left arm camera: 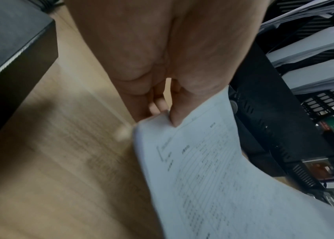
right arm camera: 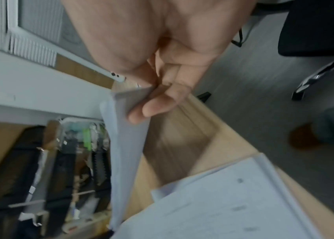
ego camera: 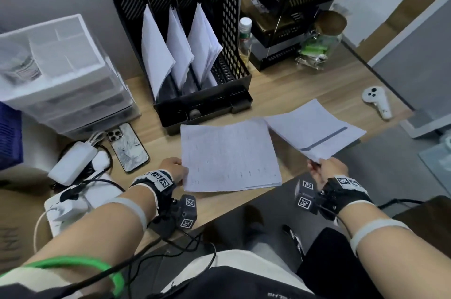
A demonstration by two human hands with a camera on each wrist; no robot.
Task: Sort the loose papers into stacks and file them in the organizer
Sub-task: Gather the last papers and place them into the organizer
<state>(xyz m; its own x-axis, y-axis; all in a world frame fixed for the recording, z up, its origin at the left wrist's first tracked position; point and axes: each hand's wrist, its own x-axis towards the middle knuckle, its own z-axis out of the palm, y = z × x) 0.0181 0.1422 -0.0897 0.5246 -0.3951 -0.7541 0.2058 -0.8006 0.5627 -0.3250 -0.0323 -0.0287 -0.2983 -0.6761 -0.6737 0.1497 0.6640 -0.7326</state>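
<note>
A stack of printed papers [ego camera: 229, 154] lies on the wooden desk [ego camera: 297, 88] in front of me. My left hand [ego camera: 174, 168] pinches its near left corner, thumb on top [left arm camera: 175, 116]. My right hand [ego camera: 325, 170] pinches the near corner of a thinner bundle of sheets [ego camera: 314, 129] and holds it lifted to the right of the stack; in the right wrist view the fingers [right arm camera: 157, 106] curl under the sheets [right arm camera: 125, 145]. The black mesh organizer [ego camera: 229, 30] stands at the back, with white papers [ego camera: 156, 52] upright in three of its slots.
A clear drawer unit [ego camera: 61, 74] stands at the left. A phone [ego camera: 128, 146], white chargers [ego camera: 73, 162] and cables lie near my left arm. A bottle [ego camera: 244, 37], a jar [ego camera: 322, 37] and a black shelf [ego camera: 280, 30] sit back right; a white controller [ego camera: 377, 102] lies far right.
</note>
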